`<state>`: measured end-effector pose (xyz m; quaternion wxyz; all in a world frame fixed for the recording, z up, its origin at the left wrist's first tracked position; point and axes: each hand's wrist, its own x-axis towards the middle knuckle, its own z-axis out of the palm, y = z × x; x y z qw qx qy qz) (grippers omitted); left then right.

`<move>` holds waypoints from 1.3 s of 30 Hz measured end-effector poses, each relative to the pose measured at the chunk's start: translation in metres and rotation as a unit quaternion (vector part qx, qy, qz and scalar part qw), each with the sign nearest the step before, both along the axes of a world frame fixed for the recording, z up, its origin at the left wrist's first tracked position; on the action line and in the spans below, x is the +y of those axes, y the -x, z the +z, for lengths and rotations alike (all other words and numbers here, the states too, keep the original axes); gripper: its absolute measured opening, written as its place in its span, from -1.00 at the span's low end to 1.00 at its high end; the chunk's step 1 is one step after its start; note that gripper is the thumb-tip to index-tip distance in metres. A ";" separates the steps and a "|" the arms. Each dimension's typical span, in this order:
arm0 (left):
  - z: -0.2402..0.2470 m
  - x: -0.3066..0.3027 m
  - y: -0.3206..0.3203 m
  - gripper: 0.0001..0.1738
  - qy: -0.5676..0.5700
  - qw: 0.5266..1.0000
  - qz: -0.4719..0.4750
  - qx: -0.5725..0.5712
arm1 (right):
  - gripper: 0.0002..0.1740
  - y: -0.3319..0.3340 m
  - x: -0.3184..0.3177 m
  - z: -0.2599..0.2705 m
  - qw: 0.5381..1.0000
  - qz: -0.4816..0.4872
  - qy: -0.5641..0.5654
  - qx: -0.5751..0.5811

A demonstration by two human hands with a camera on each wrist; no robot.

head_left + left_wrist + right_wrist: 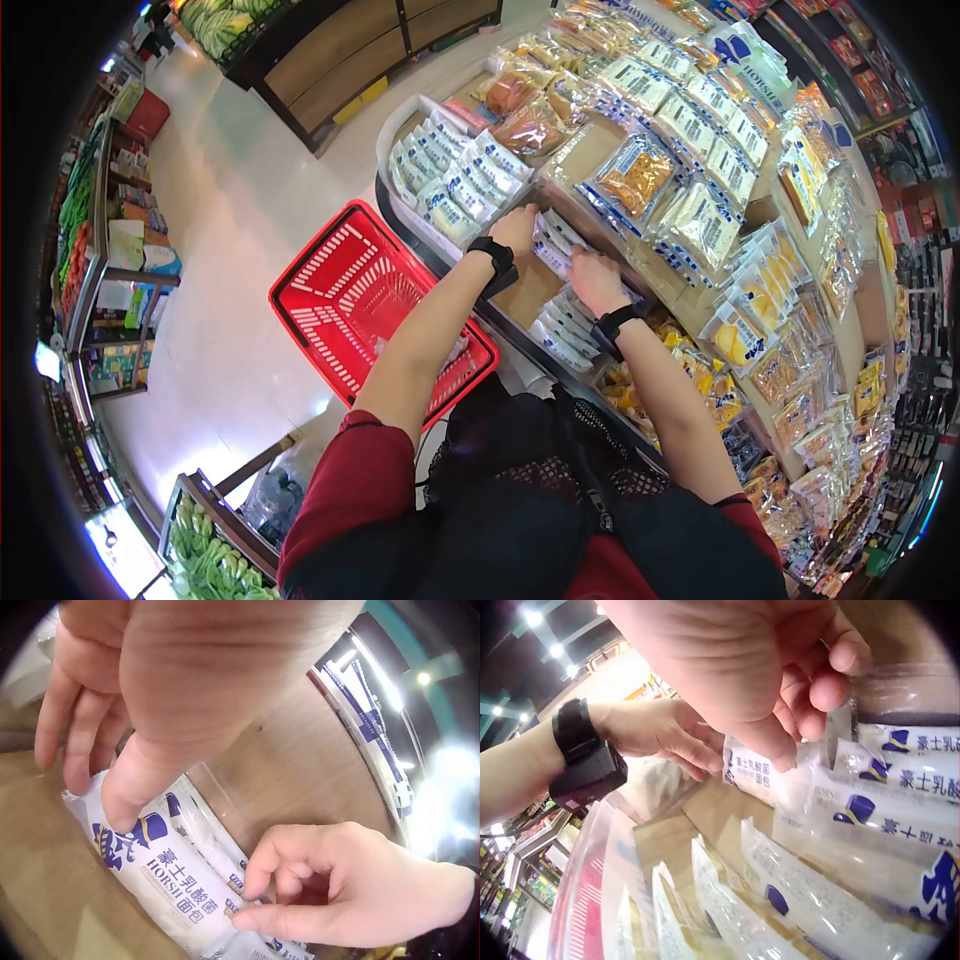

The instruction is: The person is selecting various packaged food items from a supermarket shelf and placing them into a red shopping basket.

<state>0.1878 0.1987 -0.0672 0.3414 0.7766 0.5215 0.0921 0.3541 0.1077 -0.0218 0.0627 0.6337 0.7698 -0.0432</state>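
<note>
A row of white bread packets with a blue hat logo (553,243) lies in a wooden shelf compartment (527,290). My left hand (515,228) grips the far end of the top packet (172,889), thumb (124,802) pressed on its face and the other fingers past its end. My right hand (597,280) is at the near end of the same row, fingers curled. In the left wrist view the right hand (251,900) pinches the packet's edge between thumb and forefinger. More such packets (900,817) fill the right wrist view below the right hand (802,727).
A red shopping basket (350,290) sits on the floor at my left. A white tray of similar packets (450,175) stands left of the compartment. Bagged noodles and snacks (640,175) cover the shelves beyond and to the right. A greens display (205,560) is behind.
</note>
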 end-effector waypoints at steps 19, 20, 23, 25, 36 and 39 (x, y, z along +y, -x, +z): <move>-0.168 -0.214 0.218 -0.51 0.173 0.926 0.332 0.035 | -0.89 -0.010 -0.128 0.126 0.950 -0.154 0.095 0.253; -0.181 -0.218 0.214 -0.46 0.213 0.921 0.317 0.075 | -0.89 -0.010 -0.128 0.125 0.953 -0.146 0.093 0.250; -0.226 -0.226 0.208 -0.37 0.184 0.935 0.271 0.133 | -0.89 -0.007 -0.134 0.128 0.955 -0.137 0.097 0.246; -0.222 -0.217 0.199 -0.38 0.208 0.928 0.278 0.133 | -0.89 -0.005 -0.138 0.133 0.954 -0.135 0.097 0.249; -0.222 -0.229 0.194 -0.71 0.193 0.923 0.243 0.227 | -0.90 -0.021 -0.150 0.133 0.961 -0.147 0.082 0.220; -0.215 -0.227 0.205 -0.77 0.147 0.936 0.216 0.237 | -0.90 -0.021 -0.143 0.119 0.963 -0.124 0.078 0.227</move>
